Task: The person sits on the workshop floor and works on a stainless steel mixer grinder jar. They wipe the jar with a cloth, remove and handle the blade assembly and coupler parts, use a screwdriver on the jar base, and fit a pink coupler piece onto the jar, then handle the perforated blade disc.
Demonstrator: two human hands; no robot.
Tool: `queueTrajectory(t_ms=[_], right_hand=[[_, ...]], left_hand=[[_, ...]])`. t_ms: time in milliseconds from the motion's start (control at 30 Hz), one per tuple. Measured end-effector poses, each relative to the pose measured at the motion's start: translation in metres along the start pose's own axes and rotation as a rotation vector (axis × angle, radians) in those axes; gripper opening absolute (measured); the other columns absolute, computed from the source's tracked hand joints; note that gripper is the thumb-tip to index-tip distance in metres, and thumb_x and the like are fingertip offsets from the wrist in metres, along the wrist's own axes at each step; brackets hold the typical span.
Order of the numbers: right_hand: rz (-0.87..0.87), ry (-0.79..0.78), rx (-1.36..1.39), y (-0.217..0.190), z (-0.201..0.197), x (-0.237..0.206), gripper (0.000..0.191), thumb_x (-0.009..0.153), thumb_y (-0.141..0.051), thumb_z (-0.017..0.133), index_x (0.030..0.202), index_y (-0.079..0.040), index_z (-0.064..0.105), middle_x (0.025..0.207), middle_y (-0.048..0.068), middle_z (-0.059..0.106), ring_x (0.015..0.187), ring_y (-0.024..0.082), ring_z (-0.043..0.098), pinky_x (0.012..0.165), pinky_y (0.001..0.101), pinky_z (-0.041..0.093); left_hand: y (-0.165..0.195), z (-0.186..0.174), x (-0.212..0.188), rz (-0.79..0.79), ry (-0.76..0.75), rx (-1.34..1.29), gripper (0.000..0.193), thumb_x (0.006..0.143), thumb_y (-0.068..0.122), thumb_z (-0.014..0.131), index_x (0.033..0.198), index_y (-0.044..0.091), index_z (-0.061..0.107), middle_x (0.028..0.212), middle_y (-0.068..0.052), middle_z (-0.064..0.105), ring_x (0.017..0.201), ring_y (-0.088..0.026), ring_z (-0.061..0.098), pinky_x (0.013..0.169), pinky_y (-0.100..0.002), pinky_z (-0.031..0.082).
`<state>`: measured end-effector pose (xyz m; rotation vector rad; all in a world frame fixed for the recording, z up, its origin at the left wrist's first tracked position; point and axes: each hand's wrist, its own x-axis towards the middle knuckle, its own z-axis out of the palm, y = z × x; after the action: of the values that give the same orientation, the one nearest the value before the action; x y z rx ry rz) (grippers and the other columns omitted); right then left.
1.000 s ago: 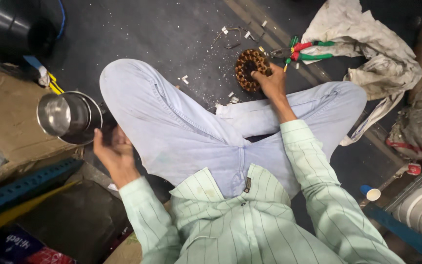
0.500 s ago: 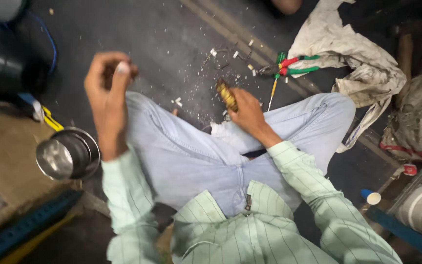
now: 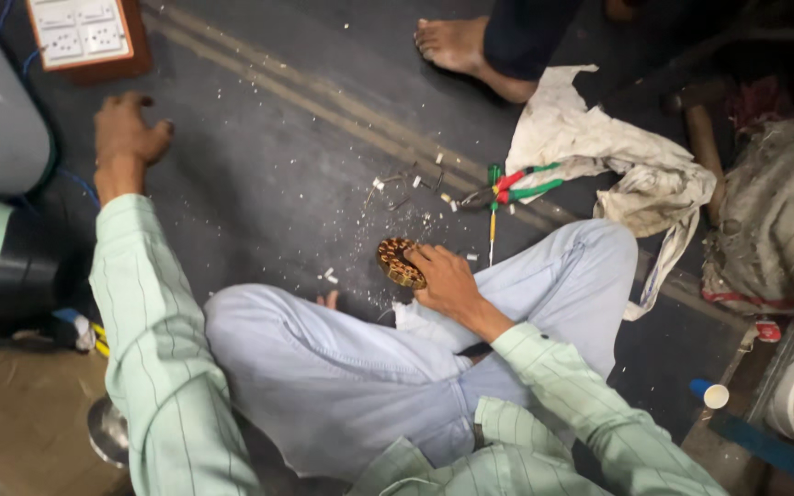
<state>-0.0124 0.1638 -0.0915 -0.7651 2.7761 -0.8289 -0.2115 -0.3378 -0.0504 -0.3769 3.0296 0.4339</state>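
The person sits cross-legged on a dark, gritty floor [image 3: 259, 174]. The right hand [image 3: 448, 285] closes on a round copper-wound coil [image 3: 397, 262], held on edge against the floor by the knee; it looks like a small motor winding, though the view is too coarse to be sure. The left hand [image 3: 126, 138] lies flat on the floor, fingers spread, holding nothing, near a white switchboard [image 3: 85, 37]. Pale snippets [image 3: 415, 184] scattered around the coil suggest trimming is partly done. Green-and-red pliers [image 3: 516, 186] lie unused beside a crumpled, stained cloth [image 3: 599, 156].
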Motion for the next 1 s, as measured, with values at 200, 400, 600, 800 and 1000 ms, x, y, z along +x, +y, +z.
queueTrajectory(t_ms=[200, 400, 600, 800, 1000], right_hand=[[0.149, -0.065, 0.021, 0.003, -0.004, 0.019, 0.061, 0.063, -0.018, 0.077, 0.122, -0.007, 0.064, 0.11, 0.013, 0.066, 0.103, 0.035, 0.063, 0.089, 0.0471, 0.052], [0.216, -0.029, 0.039, -0.001, -0.008, 0.033, 0.055, 0.066, -0.016, 0.076, 0.119, -0.008, 0.065, 0.108, 0.011, 0.068, 0.1, 0.035, 0.064, 0.083, 0.0471, 0.053], [0.299, -0.047, 0.06, -0.011, -0.012, 0.046, 0.039, 0.074, -0.015, 0.075, 0.112, -0.012, 0.07, 0.094, 0.008, 0.067, 0.092, 0.032, 0.067, 0.076, 0.0457, 0.054], [0.271, 0.011, 0.05, -0.014, -0.016, 0.054, 0.033, 0.073, -0.017, 0.077, 0.105, -0.012, 0.069, 0.093, 0.008, 0.067, 0.091, 0.033, 0.066, 0.075, 0.0474, 0.054], [0.271, 0.038, 0.045, -0.017, -0.014, 0.05, 0.036, 0.071, -0.018, 0.079, 0.104, -0.011, 0.068, 0.093, 0.008, 0.068, 0.092, 0.034, 0.067, 0.077, 0.0473, 0.054]], left_hand=[[-0.007, 0.01, 0.06, -0.073, 0.17, 0.062, 0.083, 0.09, 0.038, 0.083, 0.156, 0.004, 0.044, 0.159, -0.031, 0.034, 0.143, -0.051, 0.032, 0.108, -0.062, 0.037], [-0.021, 0.026, 0.119, -0.16, 0.268, 0.094, 0.124, 0.077, 0.057, 0.093, 0.164, 0.0, 0.026, 0.164, -0.036, 0.023, 0.147, -0.057, 0.02, 0.109, -0.064, 0.035], [-0.023, 0.048, 0.135, -0.261, 0.116, 0.189, 0.138, 0.058, 0.067, 0.095, 0.165, 0.017, 0.024, 0.162, -0.033, 0.019, 0.144, -0.058, 0.023, 0.105, -0.069, 0.035], [-0.026, 0.032, 0.138, -0.285, 0.146, 0.169, 0.13, 0.051, 0.056, 0.102, 0.159, 0.027, 0.037, 0.162, -0.032, 0.02, 0.142, -0.057, 0.025, 0.107, -0.069, 0.035], [-0.014, 0.033, 0.143, -0.343, 0.18, 0.155, 0.13, 0.045, 0.048, 0.104, 0.154, 0.027, 0.036, 0.155, -0.027, 0.021, 0.136, -0.06, 0.024, 0.098, -0.073, 0.036]])
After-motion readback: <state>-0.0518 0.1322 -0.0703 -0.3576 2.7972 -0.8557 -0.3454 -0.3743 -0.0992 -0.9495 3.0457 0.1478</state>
